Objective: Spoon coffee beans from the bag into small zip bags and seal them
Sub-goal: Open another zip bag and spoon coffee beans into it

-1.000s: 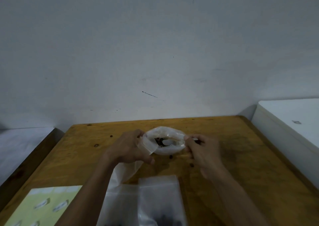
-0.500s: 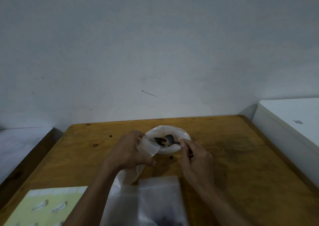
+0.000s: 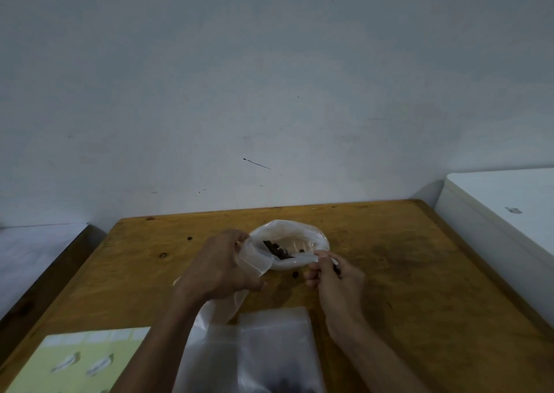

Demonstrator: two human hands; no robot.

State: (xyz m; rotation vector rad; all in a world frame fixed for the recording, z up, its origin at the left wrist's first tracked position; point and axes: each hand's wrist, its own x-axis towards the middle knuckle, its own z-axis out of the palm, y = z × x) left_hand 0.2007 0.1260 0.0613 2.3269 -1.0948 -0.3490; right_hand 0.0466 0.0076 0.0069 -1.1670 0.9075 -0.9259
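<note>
I saw my left hand point(image 3: 218, 268) gripping the folded-down rim of a translucent plastic bag of dark coffee beans point(image 3: 289, 244), which sat open-mouthed mid-way across the worn wooden table point(image 3: 404, 260). My right hand point(image 3: 335, 275), fingers curled, pinched the near rim and what seemed a spoon handle; I could not tell for certain. Small clear zip bags point(image 3: 269, 353) lay nearest me, beside a yellow-green sheet point(image 3: 81, 359).

We see a wooden tabletop point(image 3: 404, 257) carrying an open bean bag point(image 3: 299, 233); nearer us lie zip bags point(image 3: 269, 347) and a yellow sheet point(image 3: 81, 362).
</note>
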